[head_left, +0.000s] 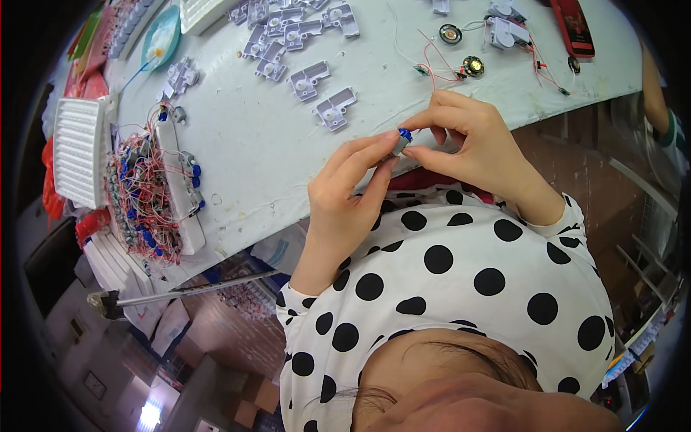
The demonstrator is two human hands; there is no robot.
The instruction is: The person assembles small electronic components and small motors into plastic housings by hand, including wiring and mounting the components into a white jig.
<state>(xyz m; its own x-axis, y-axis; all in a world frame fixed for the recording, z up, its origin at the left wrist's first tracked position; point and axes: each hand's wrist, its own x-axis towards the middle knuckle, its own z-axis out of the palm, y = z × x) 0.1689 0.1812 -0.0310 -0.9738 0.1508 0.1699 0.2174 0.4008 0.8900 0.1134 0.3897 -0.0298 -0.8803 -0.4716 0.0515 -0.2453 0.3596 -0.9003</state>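
Note:
Near the table's front edge, my left hand (344,176) pinches a small grey motor (399,146) with a blue end between thumb and fingertips. My right hand (471,140) closes on the blue end from the other side, thumb and forefinger against it. A bit of thin wire seems to show by the right fingertips, partly hidden. Just beyond my hands lies a pale grey plastic housing (335,109), open side up, with a second housing (308,81) farther off. At the left, a heap of motors with red and white wires (144,191) lies beside a white foam strip (176,180).
More grey housings (277,32) are scattered at the back. Small round speakers (473,66) with wires and a red-edged phone (574,29) lie back right. A white ribbed tray (78,153) and a teal dish (161,37) stand left. Another person's arm (653,90) shows far right.

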